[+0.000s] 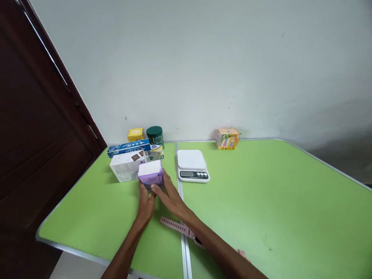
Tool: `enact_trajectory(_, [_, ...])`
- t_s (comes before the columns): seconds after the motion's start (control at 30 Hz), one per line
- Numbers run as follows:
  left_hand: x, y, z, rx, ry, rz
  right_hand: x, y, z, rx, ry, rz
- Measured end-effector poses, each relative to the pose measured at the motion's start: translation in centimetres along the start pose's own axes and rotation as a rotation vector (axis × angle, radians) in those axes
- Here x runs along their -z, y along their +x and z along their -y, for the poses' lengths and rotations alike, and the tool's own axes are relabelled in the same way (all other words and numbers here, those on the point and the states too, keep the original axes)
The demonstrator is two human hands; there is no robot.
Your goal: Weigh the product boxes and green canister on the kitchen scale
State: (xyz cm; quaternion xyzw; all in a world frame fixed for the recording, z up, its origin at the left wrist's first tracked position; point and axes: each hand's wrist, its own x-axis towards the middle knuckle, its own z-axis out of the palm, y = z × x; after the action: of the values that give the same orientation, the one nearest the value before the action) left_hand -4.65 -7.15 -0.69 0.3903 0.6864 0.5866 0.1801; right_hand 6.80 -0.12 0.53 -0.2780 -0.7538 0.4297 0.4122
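Both hands grip a purple pack with a white top [151, 178], which looks like a pack of tissues; I cannot tell whether it touches the table. My left hand [145, 205] is closed on its near left side. My right hand [171, 198] wraps its right side, with the thumb across the front. Just left of the pack stands a white box [126, 166] with brown squares printed on it. Under my right forearm lies a pink-strapped watch [177, 226], partly hidden by the arm.
A white kitchen scale [192, 159] sits right of the pack. Behind the white box are blue long boxes [129, 146], a yellow box [135, 134] and a green-lidded jar [155, 135]. An orange-and-yellow pack [228, 138] stands by the wall on the green table [276, 201].
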Motion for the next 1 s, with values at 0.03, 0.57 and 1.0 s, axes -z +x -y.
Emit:
enact_trajectory(0.03, [-0.5, 0.0, -0.9, -0.03, -0.014, 0.036, 0.7, -0.2, 0.3, -0.042, 0.029, 0.021])
enact_trajectory(0.57, [-14.0, 6.5, -6.8, -0.25, 0.031, 0.411, 13.8, 5.8, -3.7, -0.075, -0.047, -0.349])
enact_trajectory(1.0, [-10.8, 7.1, 0.4, -0.088, -0.051, 0.268, 16.9, 2.3, -9.7, -0.338, -0.069, -0.672])
